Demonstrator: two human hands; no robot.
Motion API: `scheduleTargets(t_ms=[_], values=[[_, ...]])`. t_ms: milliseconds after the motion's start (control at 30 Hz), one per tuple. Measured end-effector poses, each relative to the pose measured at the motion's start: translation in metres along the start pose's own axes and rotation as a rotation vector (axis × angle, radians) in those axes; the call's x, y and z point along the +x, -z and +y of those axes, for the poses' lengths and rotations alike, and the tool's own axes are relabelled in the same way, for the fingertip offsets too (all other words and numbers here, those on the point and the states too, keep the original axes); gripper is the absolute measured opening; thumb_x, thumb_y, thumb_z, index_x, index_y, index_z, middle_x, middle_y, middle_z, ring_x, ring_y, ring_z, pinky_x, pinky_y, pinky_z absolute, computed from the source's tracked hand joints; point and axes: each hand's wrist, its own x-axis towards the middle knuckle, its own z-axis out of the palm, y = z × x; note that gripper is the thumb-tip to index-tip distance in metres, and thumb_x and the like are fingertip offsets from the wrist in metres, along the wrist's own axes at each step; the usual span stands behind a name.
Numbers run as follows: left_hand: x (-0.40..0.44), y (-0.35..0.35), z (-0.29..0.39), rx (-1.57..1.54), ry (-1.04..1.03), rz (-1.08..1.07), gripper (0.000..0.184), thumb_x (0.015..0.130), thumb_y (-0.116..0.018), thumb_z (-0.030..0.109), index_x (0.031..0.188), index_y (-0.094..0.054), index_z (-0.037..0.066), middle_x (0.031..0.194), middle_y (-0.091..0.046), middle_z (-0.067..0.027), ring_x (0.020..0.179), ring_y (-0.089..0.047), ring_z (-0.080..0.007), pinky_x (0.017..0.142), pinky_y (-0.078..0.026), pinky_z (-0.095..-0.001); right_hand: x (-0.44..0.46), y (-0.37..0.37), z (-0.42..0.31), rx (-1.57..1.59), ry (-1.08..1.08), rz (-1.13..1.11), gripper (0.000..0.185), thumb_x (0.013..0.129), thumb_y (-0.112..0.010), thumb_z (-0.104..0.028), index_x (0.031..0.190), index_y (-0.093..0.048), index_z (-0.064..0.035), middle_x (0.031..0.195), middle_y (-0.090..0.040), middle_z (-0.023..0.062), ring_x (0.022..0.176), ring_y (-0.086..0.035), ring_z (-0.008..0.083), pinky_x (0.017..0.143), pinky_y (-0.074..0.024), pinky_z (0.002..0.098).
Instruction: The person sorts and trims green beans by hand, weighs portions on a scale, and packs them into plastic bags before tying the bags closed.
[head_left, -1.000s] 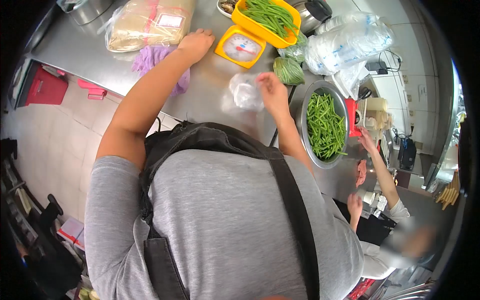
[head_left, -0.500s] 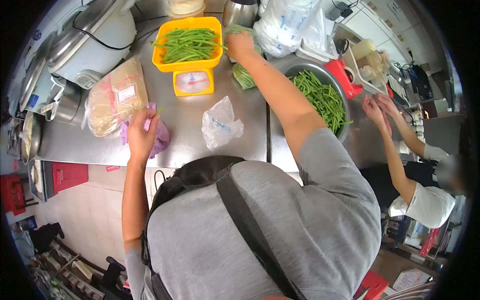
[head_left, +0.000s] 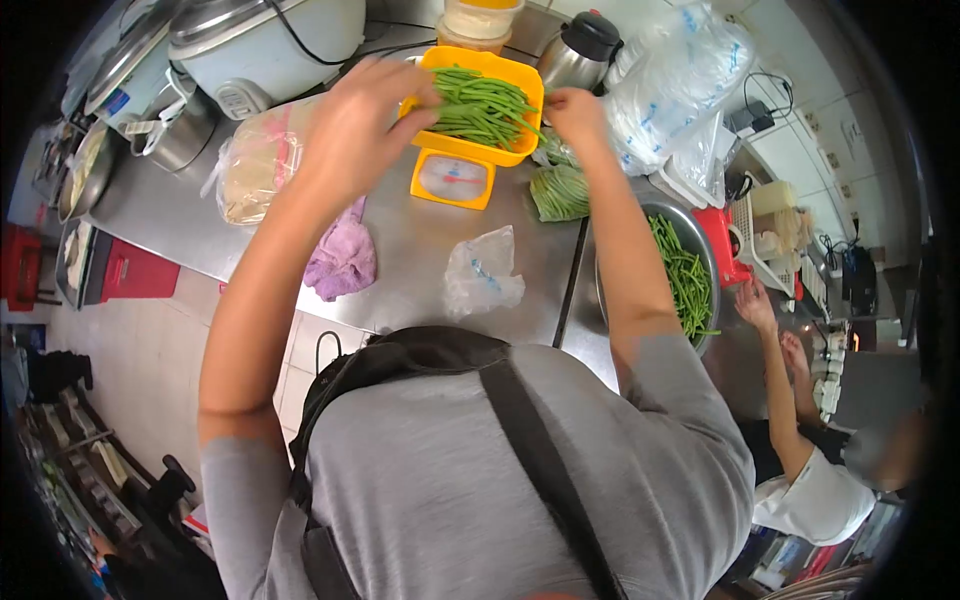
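On a yellow kitchen scale sits a yellow tray heaped with green beans. My left hand, blurred by motion, is at the tray's left side, thumb and fingers apart, with nothing visible between them. My right hand is at the tray's right rim with its fingers curled in; what they pinch, if anything, is too small to make out. Below my right hand lies a clear bag of green beans. A crumpled clear plastic bag rests on the counter before the scale.
A metal bowl of green beans stands at my right, beside a red holder. A purple cloth and a bagged tan bundle lie at left. Rice cookers, a thermos and plastic bags stand behind. A co-worker's hand is at right.
My left hand has risen from beside the purple cloth to the tray's left side. My right hand has moved from the bagged beans to the tray's right rim. The view has shifted.
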Motion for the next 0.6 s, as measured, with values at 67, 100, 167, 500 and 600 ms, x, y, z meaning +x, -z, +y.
scheduleTargets(t_ms=[67, 100, 167, 500, 600], values=[[0.024, -0.022, -0.021, 0.031, 0.244, -0.090, 0.016, 0.080, -0.074, 0.012, 0.093, -0.066, 0.005, 0.099, -0.067, -0.0104, 0.095, -0.063, -0.0299, 0.081, -0.050, -0.0411, -0.012, 0.040, -0.016, 0.211, 0.014, 0.081, 0.025, 0.079, -0.072, -0.023, 0.100, -0.074, -0.0095, 0.093, -0.072, 0.0151, 0.089, -0.070, 0.0314, 0.080, -0.0544, 0.0403], [0.038, -0.028, -0.028, 0.101, 0.264, -0.154, 0.015, 0.079, -0.074, 0.013, 0.091, -0.066, 0.006, 0.098, -0.067, -0.0099, 0.095, -0.063, -0.0294, 0.080, -0.050, -0.0411, -0.016, 0.061, -0.031, 0.284, 0.031, 0.109, 0.025, 0.078, -0.074, -0.022, 0.100, -0.074, -0.0095, 0.091, -0.072, 0.0151, 0.087, -0.070, 0.0311, 0.080, -0.0541, 0.0398], [0.058, -0.040, -0.043, 0.195, 0.272, -0.290, 0.014, 0.079, -0.074, 0.014, 0.089, -0.066, 0.009, 0.094, -0.067, -0.0096, 0.094, -0.063, -0.0290, 0.078, -0.050, -0.0411, -0.022, 0.090, -0.059, 0.357, 0.132, 0.097, 0.025, 0.077, -0.076, -0.019, 0.099, -0.072, -0.0076, 0.089, -0.071, 0.0121, 0.081, -0.066, 0.0254, 0.077, -0.0526, 0.0358], [0.071, -0.005, -0.045, 0.035, 0.354, -0.098, 0.010, 0.078, -0.070, 0.010, 0.087, -0.070, 0.006, 0.080, -0.070, -0.0143, 0.075, -0.069, -0.0330, 0.068, -0.054, -0.0436, -0.005, 0.081, -0.115, 0.087, 0.443, -0.103, 0.021, 0.076, -0.076, -0.009, 0.095, -0.069, -0.0057, 0.088, -0.071, 0.0057, 0.083, -0.066, 0.0186, 0.077, -0.0508, 0.0316], [0.036, 0.020, -0.050, -0.480, 0.447, 0.117, 0.015, 0.075, -0.067, 0.005, 0.089, -0.070, 0.006, 0.084, -0.069, -0.0152, 0.082, -0.067, -0.0338, 0.075, -0.053, -0.0432, -0.010, 0.097, -0.115, 0.270, 0.361, -0.025, 0.019, 0.078, -0.076, -0.010, 0.095, -0.070, -0.0030, 0.087, -0.073, 0.0094, 0.083, -0.069, 0.0187, 0.074, -0.0533, 0.0316]])
